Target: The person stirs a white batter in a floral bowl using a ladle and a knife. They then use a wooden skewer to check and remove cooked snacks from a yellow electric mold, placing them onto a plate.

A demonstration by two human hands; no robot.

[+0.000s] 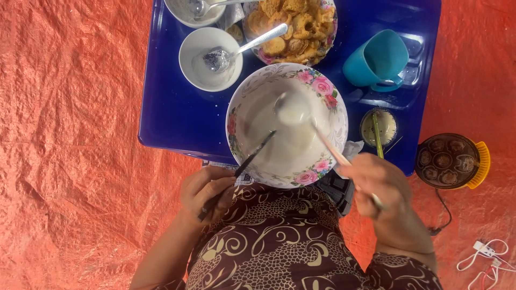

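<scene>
Though rose-rimmed, floral bowl batter-white.

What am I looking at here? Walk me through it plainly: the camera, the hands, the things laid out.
One camera, worn on a person's head, looks straight down. No machine: two bare hands. The left hand holds a dark thin utensil reaching into a large flowered bowl of pale batter. The right hand holds a ladle dipped in it. The bowl sits on a blue tray table with a small white bowl and spoon, a plate of fried pieces and a teal cup. A small round cooker stands on the orange mat.
</scene>
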